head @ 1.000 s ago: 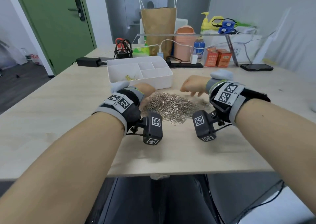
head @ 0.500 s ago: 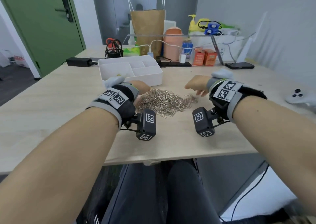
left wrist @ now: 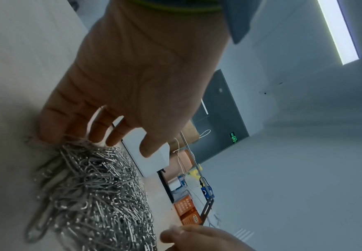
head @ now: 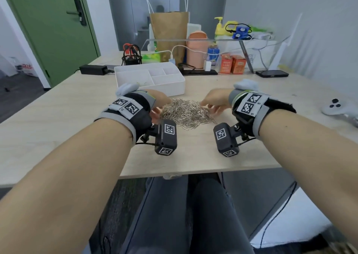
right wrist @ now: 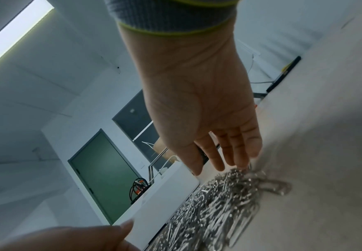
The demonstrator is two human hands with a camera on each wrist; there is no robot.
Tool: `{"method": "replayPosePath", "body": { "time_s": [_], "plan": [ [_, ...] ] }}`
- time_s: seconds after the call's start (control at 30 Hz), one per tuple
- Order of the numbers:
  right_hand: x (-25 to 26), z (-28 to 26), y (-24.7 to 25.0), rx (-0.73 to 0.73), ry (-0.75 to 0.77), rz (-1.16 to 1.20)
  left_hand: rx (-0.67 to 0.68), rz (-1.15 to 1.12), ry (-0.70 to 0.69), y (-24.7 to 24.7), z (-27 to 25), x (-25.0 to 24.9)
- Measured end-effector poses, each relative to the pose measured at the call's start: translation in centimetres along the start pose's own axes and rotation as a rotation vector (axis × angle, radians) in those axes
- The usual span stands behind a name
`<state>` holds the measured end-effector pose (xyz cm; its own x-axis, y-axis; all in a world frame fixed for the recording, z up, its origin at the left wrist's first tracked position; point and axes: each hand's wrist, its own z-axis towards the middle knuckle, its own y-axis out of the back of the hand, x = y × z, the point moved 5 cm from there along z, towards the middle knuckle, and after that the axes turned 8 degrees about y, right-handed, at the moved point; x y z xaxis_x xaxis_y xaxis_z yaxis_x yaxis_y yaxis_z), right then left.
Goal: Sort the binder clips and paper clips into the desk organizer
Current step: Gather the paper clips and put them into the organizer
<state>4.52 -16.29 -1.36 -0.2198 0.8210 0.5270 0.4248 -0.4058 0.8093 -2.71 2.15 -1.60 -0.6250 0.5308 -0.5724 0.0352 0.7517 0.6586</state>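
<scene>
A heap of silver paper clips [head: 186, 113] lies on the wooden table [head: 58, 118] just in front of the white desk organizer [head: 174, 88]. My left hand [head: 157, 103] touches the heap's left edge with straight fingers [left wrist: 83, 130]. At the right edge my right hand [head: 213, 101] does the same, fingers [right wrist: 233, 152] extended onto the clips [right wrist: 214, 212]. Neither hand holds anything. A few small gold-coloured items [head: 142, 83] sit in the organizer's large left compartment. I see no binder clips on the table.
Behind the organizer stand a paper bag [head: 169, 34], an orange container [head: 197, 50], orange boxes [head: 232, 63] and a power adapter [head: 93, 69]. A phone [head: 272, 73] and a white controller [head: 339, 108] lie to the right. The table's front edge [head: 193, 173] is close to my wrists.
Both hands have closed in on the heap from either side. The right hand moved left onto the clips, and the heap looks narrower and more bunched.
</scene>
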Motion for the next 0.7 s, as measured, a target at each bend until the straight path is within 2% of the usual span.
{"method": "replayPosePath", "body": {
  "time_s": [0.07, 0.17, 0.3, 0.53, 0.7],
  "plan": [
    [0.0, -0.3, 0.9, -0.007, 0.007, -0.008, -0.022, 0.048, 0.021, 0.8, 0.2, 0.0],
    [-0.9, 0.2, 0.9, 0.081, -0.046, -0.061, -0.041, 0.319, -0.047, 1.4, 0.5, -0.5],
    [-0.1, 0.9, -0.1, 0.120, -0.030, -0.132, 0.008, 0.555, -0.092, 0.3, 0.9, -1.1],
    [2.2, 1.8, -1.2, 0.132, -0.014, -0.201, -0.092, 0.545, -0.138, -0.4, 2.2, -2.2],
    [3.0, 2.1, -1.6, 0.102, 0.050, -0.181, -0.091, 0.523, -0.176, -1.2, 2.2, -3.0]
  ]
}}
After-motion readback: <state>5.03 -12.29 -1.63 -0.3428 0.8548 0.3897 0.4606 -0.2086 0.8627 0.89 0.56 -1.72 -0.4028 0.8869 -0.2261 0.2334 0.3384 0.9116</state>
